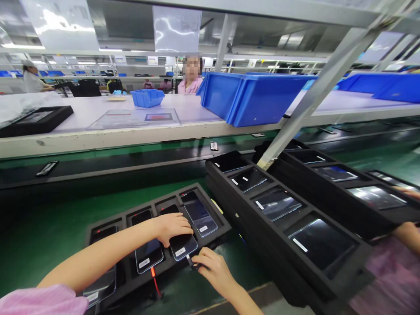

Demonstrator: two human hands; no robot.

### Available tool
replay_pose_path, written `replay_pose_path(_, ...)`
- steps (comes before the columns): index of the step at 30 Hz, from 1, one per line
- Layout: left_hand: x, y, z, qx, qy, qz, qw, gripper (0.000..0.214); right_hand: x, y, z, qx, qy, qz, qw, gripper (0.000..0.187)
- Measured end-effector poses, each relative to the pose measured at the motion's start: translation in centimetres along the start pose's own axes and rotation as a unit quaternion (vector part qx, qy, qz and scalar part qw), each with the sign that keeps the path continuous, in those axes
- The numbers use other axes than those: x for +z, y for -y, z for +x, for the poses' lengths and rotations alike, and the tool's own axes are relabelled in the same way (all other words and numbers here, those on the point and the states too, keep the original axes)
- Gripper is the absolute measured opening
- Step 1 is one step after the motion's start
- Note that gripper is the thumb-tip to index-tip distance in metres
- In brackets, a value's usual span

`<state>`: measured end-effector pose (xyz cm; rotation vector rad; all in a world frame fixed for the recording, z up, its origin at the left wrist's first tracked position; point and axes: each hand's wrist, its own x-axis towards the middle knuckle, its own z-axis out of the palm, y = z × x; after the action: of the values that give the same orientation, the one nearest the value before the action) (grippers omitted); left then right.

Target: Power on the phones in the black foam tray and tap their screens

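Four phones (pixel 201 214) lie screen up in the pockets of a black foam tray (pixel 223 227), which sits at a slant on a green work surface (pixel 62 236), and each bears a small white label near its lower end. The left hand (pixel 175 227) rests palm down over the third phone from the left (pixel 183 243), its fingers stretched out to the right and lying nearly side by side, the thumb set apart from them. The right hand (pixel 214 267) is at the lower edge of that phone, thumb and fingertips pinching a small plug (pixel 189 260) against or just beside the edge; I cannot tell whether it is seated. Next to it on the left, the second phone (pixel 149 253) has a lit orange-red connector (pixel 152 272) at its lower end, with a red cable (pixel 157 286) trailing from it. The left forearm crosses over the tray and hides part of the leftmost phone (pixel 106 280). To the right stands a stack of foam trays (pixel 249 245) with more phones in the top one, and beyond that, at the right edge, a co-worker's arm (pixel 407 236) reaches in beside another stack. Behind the tray runs a dark belt (pixel 147 162) carrying a few small devices (pixel 214 145), then a white counter (pixel 190 131) with blue bins (pixel 262 103).
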<state>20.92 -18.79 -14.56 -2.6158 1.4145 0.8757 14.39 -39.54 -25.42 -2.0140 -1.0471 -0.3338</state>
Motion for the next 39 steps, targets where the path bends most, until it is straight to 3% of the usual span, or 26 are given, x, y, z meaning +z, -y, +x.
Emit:
replay_pose_path(7,0.5,0.4,0.5,-0.004,0.006,0.012,1.000,0.087,-0.2,-0.7,0.0,0.023,0.010,-0.011,1.000,0.023)
replay_pose_path(11,0.0,0.1,1.2,0.012,0.020,0.035,0.999,0.084,-0.3,-1.3,0.3,0.027,0.068,-0.033,0.997,0.018)
replay_pose_path(18,-0.7,-0.7,1.3,0.006,0.049,0.038,0.998,0.080,-0.1,-1.5,-0.1,0.138,0.139,0.039,0.980,0.023)
replay_pose_path(21,-1.0,-0.9,1.5,-0.023,0.065,0.025,0.997,0.086,-1.6,-2.4,-0.5,0.214,0.072,0.173,0.959,0.026)
replay_pose_path(24,-2.2,-0.4,2.1,-0.045,0.078,0.010,0.996,0.080,-4.0,-4.0,-0.9,0.362,-0.065,0.230,0.901,0.066)
replay_pose_path(26,-3.4,0.4,3.0,-0.069,0.045,0.012,0.997,0.059,-5.4,-4.7,-0.9,0.404,-0.109,0.201,0.886,0.076)
replay_pose_path(29,-5.2,1.5,5.4,-0.103,-0.016,0.043,0.994,0.061,-6.7,-5.1,-0.7,0.380,-0.083,0.151,0.909,0.065)
replay_pose_path(33,-6.0,0.9,9.2,-0.057,0.027,0.073,0.995,0.096,-7.5,-5.1,-0.7,0.346,-0.012,0.178,0.921,0.056)
replay_pose_path(36,-6.0,0.1,10.7,-0.031,0.034,0.089,0.995,0.093,-8.2,-5.4,-1.1,0.310,0.019,0.133,0.941,0.051)
replay_pose_path(39,-6.4,0.1,10.5,-0.010,0.024,0.090,0.996,0.090,-8.8,-5.5,-1.5,0.280,0.055,0.050,0.957,0.038)
